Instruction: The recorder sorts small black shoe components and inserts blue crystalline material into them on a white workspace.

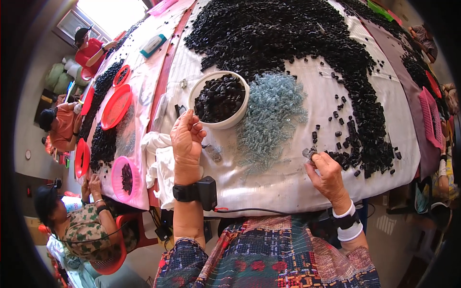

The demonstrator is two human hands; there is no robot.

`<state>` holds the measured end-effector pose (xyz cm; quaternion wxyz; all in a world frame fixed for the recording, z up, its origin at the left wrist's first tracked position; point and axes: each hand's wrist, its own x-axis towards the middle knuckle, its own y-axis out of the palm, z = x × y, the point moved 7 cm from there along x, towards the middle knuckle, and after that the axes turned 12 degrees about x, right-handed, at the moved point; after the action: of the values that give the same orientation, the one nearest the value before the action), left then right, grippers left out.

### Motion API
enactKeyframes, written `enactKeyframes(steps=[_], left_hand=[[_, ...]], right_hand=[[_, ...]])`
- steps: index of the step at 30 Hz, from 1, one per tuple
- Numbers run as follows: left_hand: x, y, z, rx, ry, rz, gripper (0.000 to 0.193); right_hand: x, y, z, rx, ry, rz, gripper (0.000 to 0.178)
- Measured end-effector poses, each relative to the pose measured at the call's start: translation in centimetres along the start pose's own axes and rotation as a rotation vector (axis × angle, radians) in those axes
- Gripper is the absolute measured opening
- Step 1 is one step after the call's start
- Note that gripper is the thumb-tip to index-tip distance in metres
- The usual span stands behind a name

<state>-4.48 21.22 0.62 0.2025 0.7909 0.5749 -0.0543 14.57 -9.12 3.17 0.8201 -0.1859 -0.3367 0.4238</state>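
Right hand (329, 176) out over the near right of the white-covered desk (259, 194), and its grip is narrow, thumb and forefinger closed on a small greyish piece (309, 152). Just beyond and to the right, loose black pieces (357, 144) trail down from the big black heap (273, 33) at the far side.

Over on the left, the left hand (187, 139) is up beside the near left rim of the white bowl (196, 93), fingers curled, fingertips close together; whether anything sits in that grip, or whether it touches the rim, I cannot tell. The bowl is well filled with black parts (221, 98). Tight against its right side, a spread of pale bluish, see-through bits (273, 113), lying between the two hands. A small greyish clump (213, 152) sits just right of the left hand, and crumpled white fabric (162, 165) lies to its left.

Farther left, at another desk, a co-worker in a camouflage-patterned shirt (91, 225) has both hands near a pink basket (135, 168).
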Motion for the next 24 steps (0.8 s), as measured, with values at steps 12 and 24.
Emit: enactKeyframes(steps=[12,24], left_hand=[[0.4,-1.3,3.3,0.028,-0.222,0.034,0.015],[1.1,-0.7,3.0,0.078,-0.242,-0.07,0.021]], right_hand=[[0.2,1.4,0.6,0.006,-0.03,0.048,0.014],[0.3,2.0,0.0,0.061,-0.002,0.09,0.012]])
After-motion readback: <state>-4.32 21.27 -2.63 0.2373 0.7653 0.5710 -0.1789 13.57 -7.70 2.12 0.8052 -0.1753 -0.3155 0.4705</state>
